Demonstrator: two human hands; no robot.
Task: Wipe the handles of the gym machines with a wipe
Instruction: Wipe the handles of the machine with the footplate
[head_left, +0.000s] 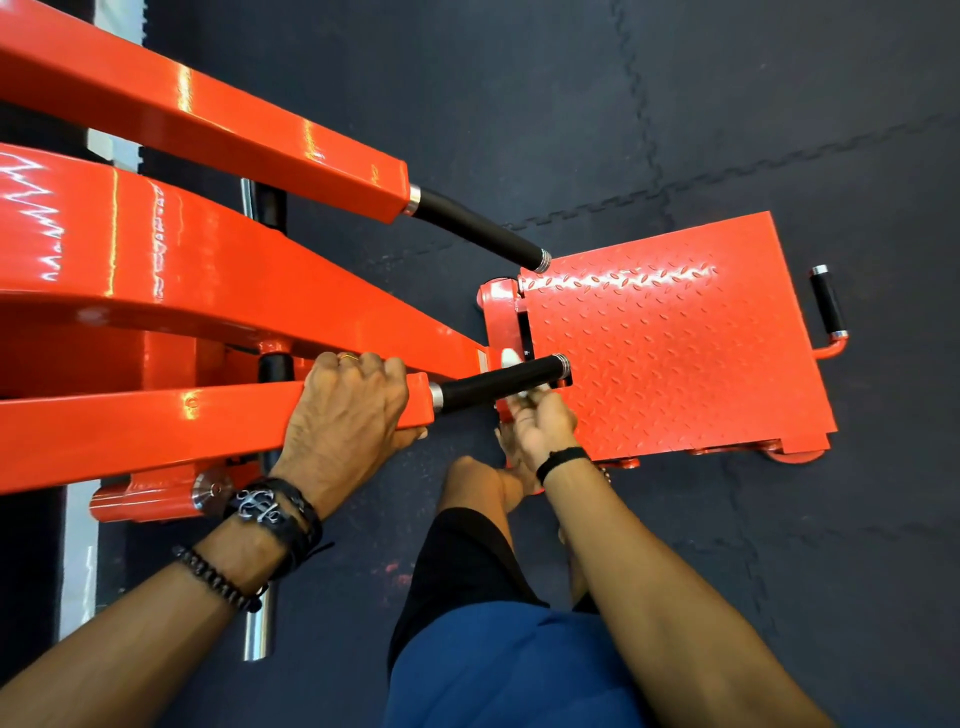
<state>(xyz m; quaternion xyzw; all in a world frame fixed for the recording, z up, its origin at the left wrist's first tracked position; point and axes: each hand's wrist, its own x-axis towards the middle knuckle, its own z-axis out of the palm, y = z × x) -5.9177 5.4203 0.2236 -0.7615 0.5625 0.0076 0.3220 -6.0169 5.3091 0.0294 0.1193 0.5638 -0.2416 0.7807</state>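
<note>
An orange gym machine has two arms that end in black handles. My left hand (353, 405) grips the near orange arm (156, 426) just behind the near black handle (498, 383). My right hand (540, 423) is under that handle's far end, fingers curled around a white wipe (511, 358) that shows in small bits above and below the bar. The far black handle (480, 228) is free. A third short black handle (827, 301) sits at the far edge of the footplate.
An orange checker-plate footplate (675, 332) lies on the dark rubber mat floor (727, 130) beyond the handles. A chrome peg (258, 629) sticks out low at the left. My leg and bare foot (483, 483) stand below the near handle.
</note>
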